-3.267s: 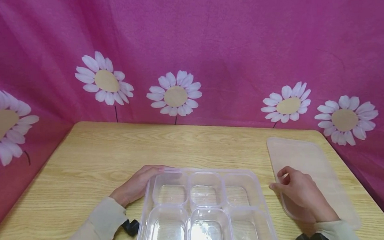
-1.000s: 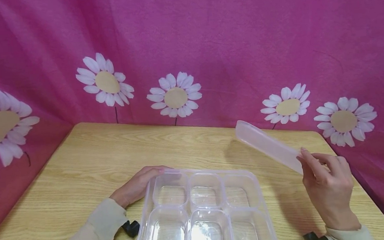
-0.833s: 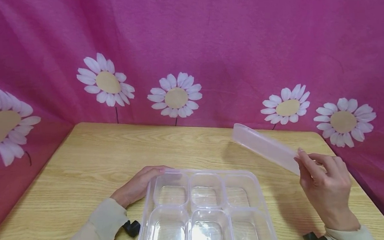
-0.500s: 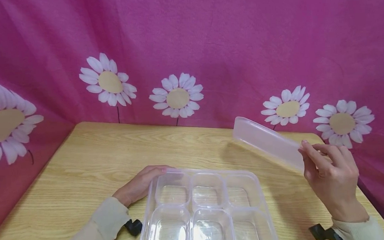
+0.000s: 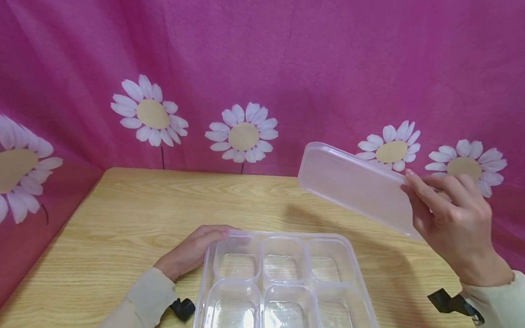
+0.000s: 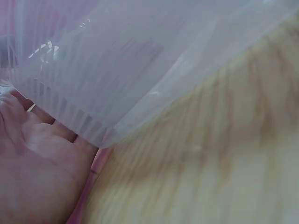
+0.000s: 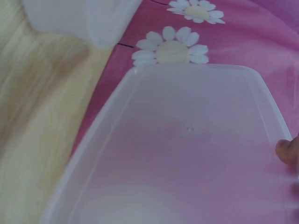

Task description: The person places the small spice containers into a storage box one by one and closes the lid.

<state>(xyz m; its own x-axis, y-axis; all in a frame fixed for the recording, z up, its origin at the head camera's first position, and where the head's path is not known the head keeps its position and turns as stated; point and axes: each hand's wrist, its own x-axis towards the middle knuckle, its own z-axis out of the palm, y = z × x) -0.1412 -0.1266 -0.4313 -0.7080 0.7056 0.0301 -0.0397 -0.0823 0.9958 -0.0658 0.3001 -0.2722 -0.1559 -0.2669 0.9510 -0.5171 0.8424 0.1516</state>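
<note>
A clear plastic storage box [image 5: 289, 234] with several square compartments stands on the table at the near middle of the head view. My left hand [image 5: 191, 251] holds its far left corner, a fingertip over the rim. In the left wrist view that palm [image 6: 42, 163] lies beside the box's translucent wall [image 6: 140, 60], which hides parts of the fingers. To the right, my right hand [image 5: 460, 222] pinches a frosted rectangular lid [image 5: 359, 188] by one edge, tilted and raised off the table. The right wrist view shows the lid's broad face [image 7: 187, 130] with a fingertip [image 7: 286, 151] on its edge.
The wooden table [image 5: 170, 200] reaches back to a magenta cloth [image 5: 283, 57] printed with white daisies. Cloth also hangs along the left and right sides. Black wrist mounts [image 5: 451, 303] sit at both cuffs.
My right hand has picked up the lid from the table's right side and raised it, tilting more of its face into view. My left hand stays at the box's corner.
</note>
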